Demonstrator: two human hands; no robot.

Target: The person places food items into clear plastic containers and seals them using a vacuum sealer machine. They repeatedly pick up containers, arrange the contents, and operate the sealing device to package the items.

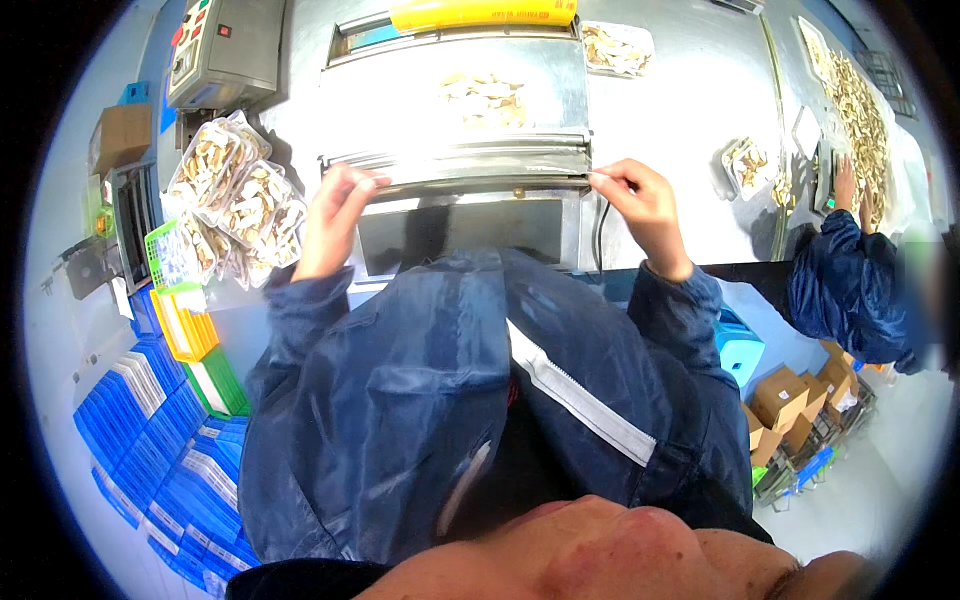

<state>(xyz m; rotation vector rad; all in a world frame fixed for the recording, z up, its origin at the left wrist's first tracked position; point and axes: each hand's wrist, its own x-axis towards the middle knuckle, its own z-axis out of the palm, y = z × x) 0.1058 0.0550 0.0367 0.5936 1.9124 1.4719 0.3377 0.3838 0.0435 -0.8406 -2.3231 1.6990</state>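
My left hand (337, 217) and my right hand (643, 214) are at the two ends of the near bar of a metal film-wrapping machine (487, 159). Each has thumb and forefinger pinched on the edge of clear plastic film (551, 166) stretched along that bar. Bright glare hides much of the film. Beyond the bar, sliced mushrooms (484, 101) lie on the machine's bed; glare hides whether a tray is under them. A yellow film roll (484, 13) sits at the machine's far end. Nearest me is a dark flat plate (510, 229).
Stacked wrapped mushroom trays (240, 195) stand left, by a green basket (161, 255) and control box (232, 52). Mushroom trays (619, 49) (746, 166) sit right. A co-worker's hands (846, 184) are near a mushroom heap (859, 127). Blue crates (157, 450) stand lower left.
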